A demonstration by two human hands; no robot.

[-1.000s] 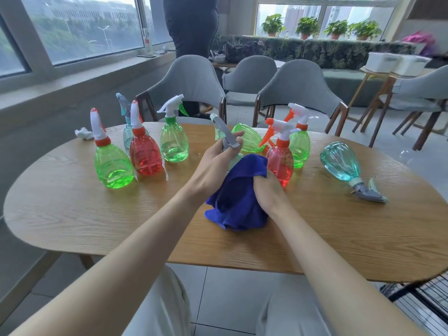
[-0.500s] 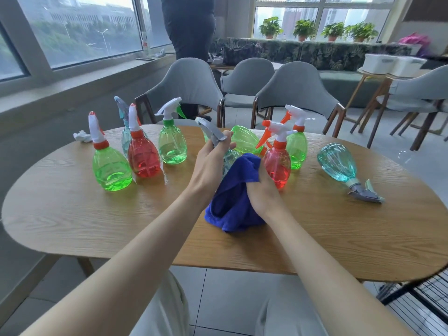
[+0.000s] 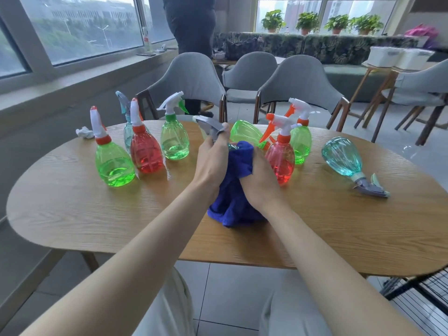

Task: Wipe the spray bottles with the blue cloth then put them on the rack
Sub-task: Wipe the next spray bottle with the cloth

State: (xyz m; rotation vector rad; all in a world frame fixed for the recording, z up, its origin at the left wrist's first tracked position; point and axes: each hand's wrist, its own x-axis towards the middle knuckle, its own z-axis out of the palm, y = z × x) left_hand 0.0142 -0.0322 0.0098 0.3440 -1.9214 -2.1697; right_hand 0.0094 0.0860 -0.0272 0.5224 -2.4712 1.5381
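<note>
Head view. Both forearms reach forward over the near edge of the wooden table (image 3: pixel 72 214) and meet at the middle of it.

Left hand (image 3: pixel 213 161): back of the hand to the camera, wrist straight, fingers curled up round the neck of the grey-headed spray bottle (image 3: pixel 211 126). Its trigger head pokes out above the fingertips and points left.

Right hand (image 3: pixel 260 180): knuckles up, fingers and thumb closed on the blue cloth (image 3: pixel 232 202). The cloth is bunched round the bottle's body, and only a teal sliver of that body shows at the cloth's top edge. The cloth's lower folds rest on the table.

Left of the cloth:
- a green bottle with a white nozzle (image 3: pixel 112 163), upright
- a red bottle (image 3: pixel 145 154) just beside it
- a teal bottle (image 3: pixel 127 134) behind those two
- a green bottle with a white trigger (image 3: pixel 174 141), closer to the cloth
- a crumpled white tissue (image 3: pixel 84 132) at the far left rim

Behind the cloth: a green bottle lying on its side (image 3: pixel 244 133).

Right of the cloth:
- a red bottle with an orange trigger (image 3: pixel 281 158), close by the right hand
- an upright green bottle (image 3: pixel 300 144) behind it
- a teal bottle lying down (image 3: pixel 343 157), well apart, head toward the near edge

Below and right of the cloth, off the table: a black wire rack (image 3: pixel 426 294), partly in view.

Beyond the cloth: grey chairs (image 3: pixel 300 78) and a standing person (image 3: pixel 191 27).
</note>
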